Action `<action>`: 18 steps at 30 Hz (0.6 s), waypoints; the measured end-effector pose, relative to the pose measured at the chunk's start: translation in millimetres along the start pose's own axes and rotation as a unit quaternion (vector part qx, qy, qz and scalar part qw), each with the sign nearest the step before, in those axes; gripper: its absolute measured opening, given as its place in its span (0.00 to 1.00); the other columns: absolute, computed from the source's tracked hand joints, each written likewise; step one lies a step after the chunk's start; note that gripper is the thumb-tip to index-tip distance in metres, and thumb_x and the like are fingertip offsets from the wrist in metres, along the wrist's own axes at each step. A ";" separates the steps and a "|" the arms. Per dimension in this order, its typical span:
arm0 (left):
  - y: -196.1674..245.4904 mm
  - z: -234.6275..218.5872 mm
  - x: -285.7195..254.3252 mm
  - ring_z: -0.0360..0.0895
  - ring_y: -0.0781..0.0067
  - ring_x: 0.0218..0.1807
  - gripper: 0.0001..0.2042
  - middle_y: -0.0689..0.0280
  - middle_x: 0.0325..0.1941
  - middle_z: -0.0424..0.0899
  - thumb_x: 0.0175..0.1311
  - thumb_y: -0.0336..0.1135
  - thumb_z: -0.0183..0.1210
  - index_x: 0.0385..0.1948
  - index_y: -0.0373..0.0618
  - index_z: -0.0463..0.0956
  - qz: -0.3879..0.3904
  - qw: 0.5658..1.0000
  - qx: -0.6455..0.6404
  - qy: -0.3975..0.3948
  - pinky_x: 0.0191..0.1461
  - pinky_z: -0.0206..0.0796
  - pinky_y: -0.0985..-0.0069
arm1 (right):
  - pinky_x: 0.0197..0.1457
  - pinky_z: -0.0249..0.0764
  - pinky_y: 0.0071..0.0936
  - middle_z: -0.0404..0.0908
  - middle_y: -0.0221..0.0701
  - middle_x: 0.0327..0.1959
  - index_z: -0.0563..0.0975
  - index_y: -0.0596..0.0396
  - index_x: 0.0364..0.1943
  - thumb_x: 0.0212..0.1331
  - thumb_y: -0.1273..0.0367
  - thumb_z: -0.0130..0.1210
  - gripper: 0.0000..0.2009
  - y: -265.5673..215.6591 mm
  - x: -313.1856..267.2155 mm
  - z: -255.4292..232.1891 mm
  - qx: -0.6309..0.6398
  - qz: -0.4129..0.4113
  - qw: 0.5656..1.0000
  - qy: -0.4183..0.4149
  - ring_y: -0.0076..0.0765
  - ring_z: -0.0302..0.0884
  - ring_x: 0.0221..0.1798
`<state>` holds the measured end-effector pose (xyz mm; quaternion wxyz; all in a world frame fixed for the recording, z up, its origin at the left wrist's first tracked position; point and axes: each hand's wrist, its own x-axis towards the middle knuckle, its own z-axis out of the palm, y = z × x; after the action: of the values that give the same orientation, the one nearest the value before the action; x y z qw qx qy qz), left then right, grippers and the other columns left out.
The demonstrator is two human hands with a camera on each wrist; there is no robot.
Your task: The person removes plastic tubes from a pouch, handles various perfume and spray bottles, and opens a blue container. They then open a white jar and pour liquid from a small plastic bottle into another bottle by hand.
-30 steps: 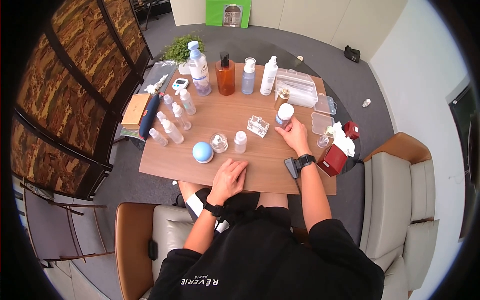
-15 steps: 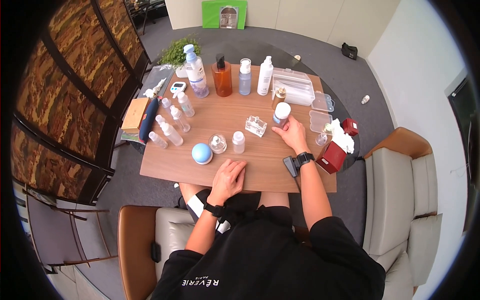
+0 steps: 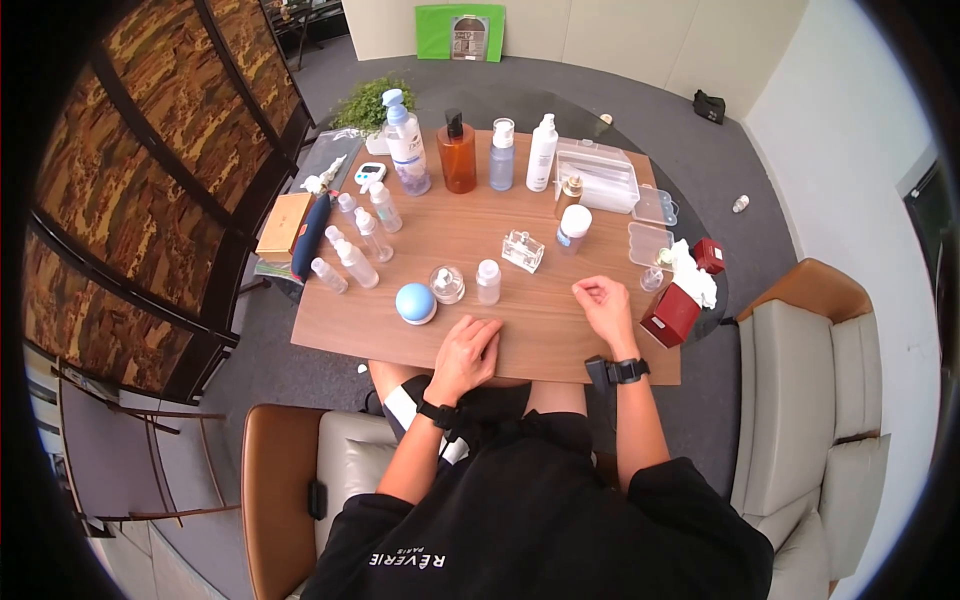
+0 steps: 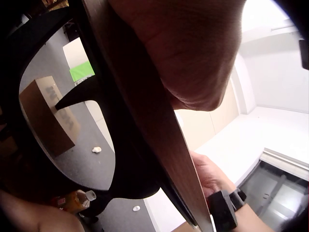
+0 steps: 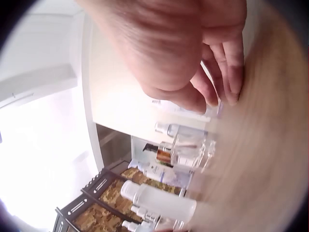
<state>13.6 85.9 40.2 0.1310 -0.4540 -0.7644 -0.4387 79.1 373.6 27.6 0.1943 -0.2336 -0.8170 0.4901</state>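
My left hand (image 3: 466, 355) rests on the front edge of the wooden table (image 3: 540, 340), holding nothing. In the left wrist view its heel lies against the tabletop's edge. My right hand (image 3: 607, 310) is over the right front of the table, fingers loosely bent and nothing between them. Beyond it stands a white-capped jar (image 3: 573, 230), apart from the fingers. A clear square perfume bottle (image 3: 523, 251) is left of that jar. Nearest my left hand are a small frosted bottle (image 3: 488, 283), a round clear glass bottle (image 3: 447, 284) and a blue-domed round container (image 3: 416, 303).
Several small spray and pump bottles (image 3: 356, 265) stand at the left. Along the back are a large pump bottle (image 3: 408, 150), an amber bottle (image 3: 458, 160) and a clear plastic box (image 3: 600, 178). A red tissue box (image 3: 672, 315) sits at the right edge.
My right hand has let go of the white-capped jar and drawn back toward the table's front. The jar stays standing on the table. My left hand has kept its place.
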 end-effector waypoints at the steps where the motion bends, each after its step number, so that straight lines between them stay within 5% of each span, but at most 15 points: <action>1: 0.9 -0.1 0.6 0.80 0.51 0.41 0.14 0.55 0.40 0.87 0.59 0.18 0.64 0.47 0.35 0.83 0.002 1.000 0.001 0.001 0.48 0.76 0.61 | 0.42 0.84 0.26 0.92 0.38 0.37 0.87 0.64 0.47 0.63 0.67 0.72 0.14 -4.8 -6.8 7.1 0.019 -0.008 0.999 -0.029 0.28 0.88 0.36; 7: 0.3 2.0 0.2 0.80 0.51 0.41 0.14 0.55 0.41 0.87 0.57 0.16 0.63 0.46 0.34 0.83 0.008 1.000 -0.002 -0.001 0.48 0.76 0.61 | 0.41 0.85 0.28 0.90 0.41 0.50 0.82 0.60 0.60 0.60 0.65 0.74 0.25 -67.0 -23.0 53.6 0.042 -0.070 0.989 -0.120 0.29 0.90 0.37; 9: -0.7 0.7 0.2 0.80 0.51 0.41 0.14 0.54 0.41 0.87 0.57 0.16 0.63 0.46 0.34 0.83 0.007 1.000 -0.004 -0.003 0.48 0.76 0.60 | 0.44 0.86 0.37 0.88 0.45 0.54 0.77 0.59 0.65 0.57 0.63 0.75 0.32 -79.2 -21.4 73.6 0.015 -0.128 0.979 -0.156 0.42 0.92 0.41; 12: -3.1 2.0 0.0 0.80 0.49 0.41 0.13 0.54 0.40 0.86 0.57 0.16 0.63 0.45 0.34 0.83 0.010 1.000 -0.010 0.000 0.48 0.76 0.60 | 0.42 0.84 0.40 0.89 0.46 0.46 0.77 0.60 0.59 0.55 0.61 0.76 0.30 -77.9 -16.3 106.2 -0.067 -0.242 0.965 -0.077 0.44 0.90 0.37; 13: -4.1 3.3 -1.2 0.80 0.48 0.41 0.12 0.53 0.39 0.86 0.58 0.16 0.63 0.44 0.34 0.83 -0.003 1.000 -0.013 0.000 0.47 0.75 0.59 | 0.46 0.83 0.46 0.87 0.48 0.44 0.77 0.59 0.55 0.55 0.59 0.75 0.28 -79.0 -15.3 110.8 -0.076 -0.221 0.969 -0.076 0.53 0.88 0.40; 18: -6.5 5.6 -1.7 0.80 0.47 0.40 0.12 0.52 0.39 0.86 0.58 0.16 0.64 0.43 0.34 0.83 -0.012 1.000 -0.014 -0.009 0.46 0.75 0.59 | 0.50 0.82 0.55 0.88 0.50 0.42 0.77 0.56 0.55 0.57 0.60 0.72 0.25 -78.2 -21.0 100.8 -0.075 -0.178 0.978 -0.080 0.64 0.86 0.47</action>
<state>10.4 88.1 32.4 0.1124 -0.4510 -0.7644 -0.4469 26.2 257.8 50.7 0.1941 -0.0581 -0.8930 0.4019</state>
